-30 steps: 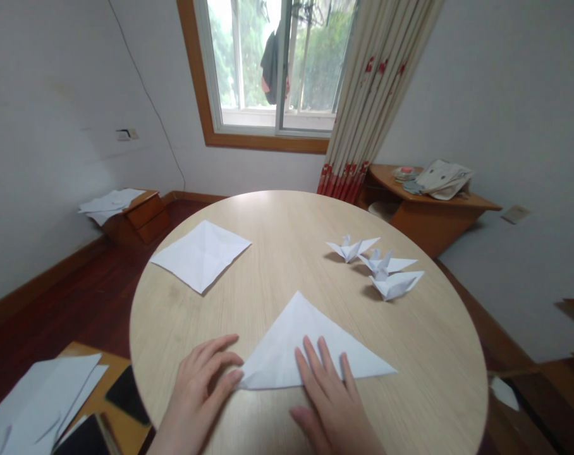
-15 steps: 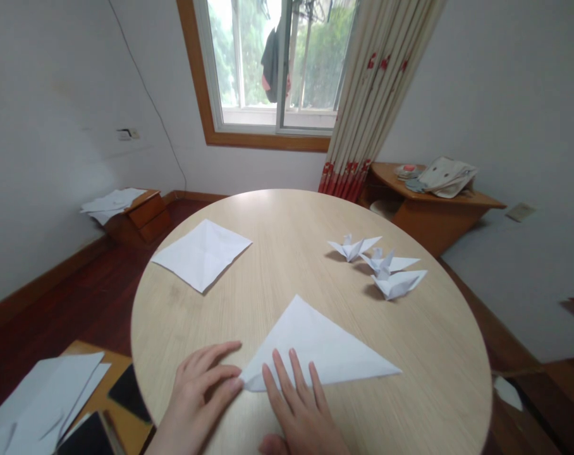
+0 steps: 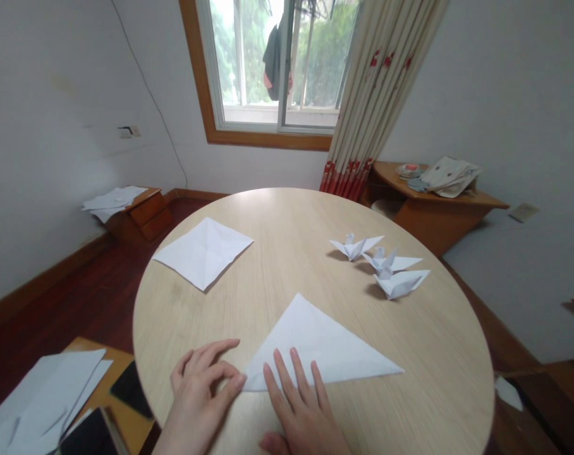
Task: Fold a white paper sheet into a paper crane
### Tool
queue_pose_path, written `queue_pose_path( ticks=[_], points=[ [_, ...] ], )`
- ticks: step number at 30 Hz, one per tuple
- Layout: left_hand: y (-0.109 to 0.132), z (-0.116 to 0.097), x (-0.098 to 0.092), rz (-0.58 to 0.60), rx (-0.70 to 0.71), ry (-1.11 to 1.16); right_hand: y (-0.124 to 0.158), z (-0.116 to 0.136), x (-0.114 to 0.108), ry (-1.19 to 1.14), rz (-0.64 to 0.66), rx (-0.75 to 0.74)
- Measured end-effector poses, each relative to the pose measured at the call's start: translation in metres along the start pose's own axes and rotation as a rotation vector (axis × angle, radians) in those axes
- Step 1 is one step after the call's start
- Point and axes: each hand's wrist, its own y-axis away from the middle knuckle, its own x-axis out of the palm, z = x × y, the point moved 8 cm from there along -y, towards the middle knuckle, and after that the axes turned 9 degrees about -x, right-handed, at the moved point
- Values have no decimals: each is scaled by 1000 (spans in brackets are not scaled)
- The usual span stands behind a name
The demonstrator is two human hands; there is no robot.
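Observation:
A white sheet of paper (image 3: 310, 335) lies folded into a triangle at the near middle of the table, its peak pointing away from me. At its left corner my left hand (image 3: 199, 392) pinches the tip between thumb and index finger, the other fingers curved above the tabletop. Flat on the paper's near folded edge rests my right hand (image 3: 299, 404), fingers spread and holding nothing.
The round wooden table (image 3: 277, 253) also bears a creased square sheet (image 3: 205, 253) at left and three folded paper cranes (image 3: 401, 284) at right. Beyond its lower left edge, stacked paper (image 3: 54, 392) and a dark phone-like object (image 3: 131, 388) lie on a lower surface.
The paper's left corner, a little raised and creased before, now lies flatter. My left fingers have shifted slightly at the tip; my right hand stays put. The view has moved slightly.

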Motion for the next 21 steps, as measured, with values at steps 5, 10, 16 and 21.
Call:
queue_pose_path(
  ticks=[5, 10, 16, 21],
  points=[
    [2, -3, -6, -99, -5, -70, 0, 0, -1, 17, -24, 3],
    [6, -10, -10, -213, 11, -146, -4, 0, -15, 80, -110, -7],
    [10, -12, 1, -242, 67, -205, -8, -3, -26, 94, -119, -41],
    [7, -6, 7, -229, 50, -222, -4, -9, -19, 15, -43, -31]
  ],
)
